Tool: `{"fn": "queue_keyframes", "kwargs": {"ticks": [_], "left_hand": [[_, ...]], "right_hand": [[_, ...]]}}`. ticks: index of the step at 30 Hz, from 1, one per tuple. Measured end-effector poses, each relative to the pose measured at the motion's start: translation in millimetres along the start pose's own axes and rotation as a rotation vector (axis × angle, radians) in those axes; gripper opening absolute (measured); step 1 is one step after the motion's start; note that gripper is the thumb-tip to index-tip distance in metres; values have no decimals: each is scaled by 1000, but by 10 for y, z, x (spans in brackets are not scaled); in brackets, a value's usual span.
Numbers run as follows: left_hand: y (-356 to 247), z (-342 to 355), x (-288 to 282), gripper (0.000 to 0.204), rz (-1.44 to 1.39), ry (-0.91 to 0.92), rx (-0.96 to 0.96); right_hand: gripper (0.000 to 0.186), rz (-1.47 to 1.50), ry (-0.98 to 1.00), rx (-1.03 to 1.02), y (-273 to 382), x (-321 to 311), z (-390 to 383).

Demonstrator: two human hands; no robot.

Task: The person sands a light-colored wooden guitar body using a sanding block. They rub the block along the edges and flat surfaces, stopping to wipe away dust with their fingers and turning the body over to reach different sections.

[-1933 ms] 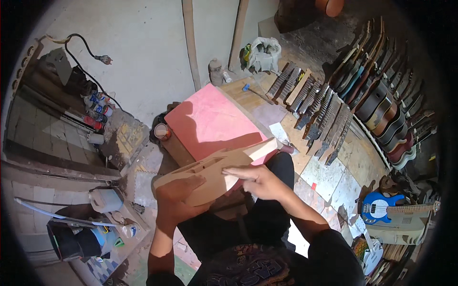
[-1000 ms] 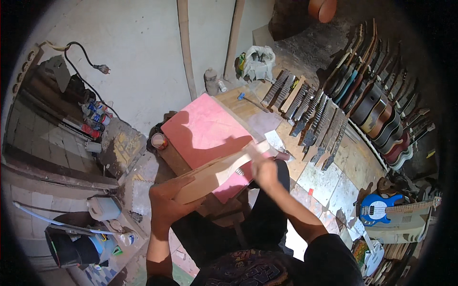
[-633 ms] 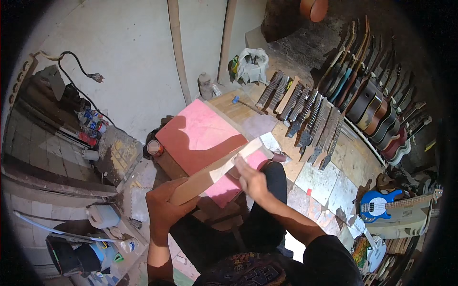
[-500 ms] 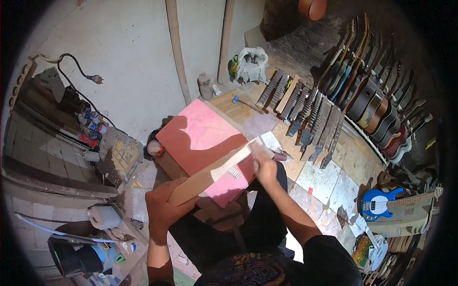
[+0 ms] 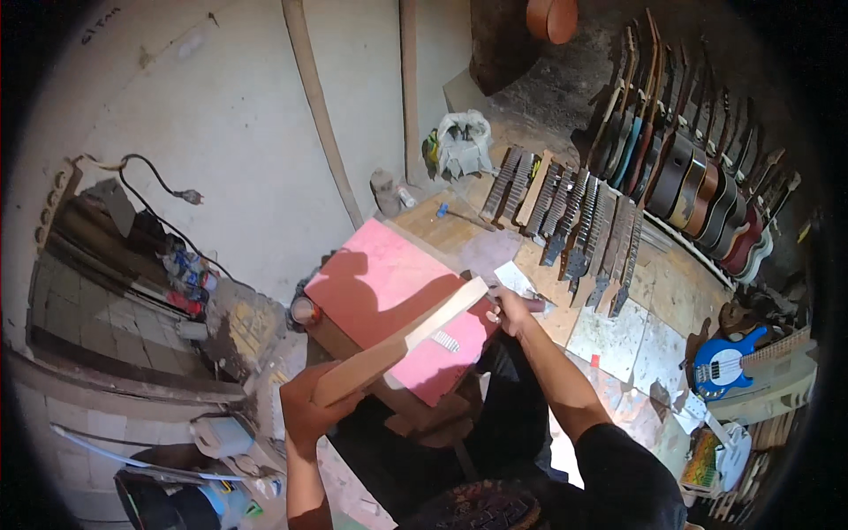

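right hand [image 5: 511, 311]: moved from partway along the wood's edge to just beside its far end; fingers bent and narrow; whether they hold anything, cannot tell
left hand [image 5: 309, 405]: closed around the wood's near end
wood [image 5: 406, 339]: pale, thick-edged, slanting up to the right above the tabletop; held by the left hand
tabletop [image 5: 389, 269]: pink, a dark shadow across it
striped piece [image 5: 446, 341]: pale, on the pink, just right of the wood
tin [image 5: 305, 311]: beside the tabletop's left corner
paper [image 5: 514, 277]: white, just above the right hand
roll [image 5: 533, 305]: brown, just right of the right hand
mallet [image 5: 442, 210]: blue-headed, on the floor [image 5: 658, 265] beyond the tabletop
necks [image 5: 579, 221]: fretted, side by side on the floor
guitars [image 5: 698, 190]: in a row, behind the necks
bass [image 5: 729, 364]: blue, white-plated, far right
jug [image 5: 221, 435]: pale, at left
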State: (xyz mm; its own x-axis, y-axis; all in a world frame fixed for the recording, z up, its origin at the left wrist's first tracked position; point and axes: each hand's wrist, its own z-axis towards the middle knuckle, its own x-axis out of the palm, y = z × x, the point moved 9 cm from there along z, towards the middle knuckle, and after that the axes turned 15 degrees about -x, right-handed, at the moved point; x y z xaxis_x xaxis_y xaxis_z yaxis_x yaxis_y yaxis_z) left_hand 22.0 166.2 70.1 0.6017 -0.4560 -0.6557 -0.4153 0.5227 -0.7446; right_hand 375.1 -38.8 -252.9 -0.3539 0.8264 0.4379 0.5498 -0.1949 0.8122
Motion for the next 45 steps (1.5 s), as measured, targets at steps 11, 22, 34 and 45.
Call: {"fn": "queue_keyframes", "kwargs": {"ticks": [11, 22, 34, 45], "left_hand": [[993, -232, -126, 63, -52, -278, -69], [1702, -162, 1495, 57, -178, -225, -301], [1419, -354, 1755, 87, 26, -400, -370], [811, -62, 1605, 88, -474, -363, -243]], "right_hand": [[29, 428, 185, -318, 1703, 1190, -535], [43, -140, 377, -757, 2549, 2114, -894], [42, -388, 515, -715, 2001, 3025, -1238], [56, -496, 735, -951, 1419, 3670, -1847]]}}
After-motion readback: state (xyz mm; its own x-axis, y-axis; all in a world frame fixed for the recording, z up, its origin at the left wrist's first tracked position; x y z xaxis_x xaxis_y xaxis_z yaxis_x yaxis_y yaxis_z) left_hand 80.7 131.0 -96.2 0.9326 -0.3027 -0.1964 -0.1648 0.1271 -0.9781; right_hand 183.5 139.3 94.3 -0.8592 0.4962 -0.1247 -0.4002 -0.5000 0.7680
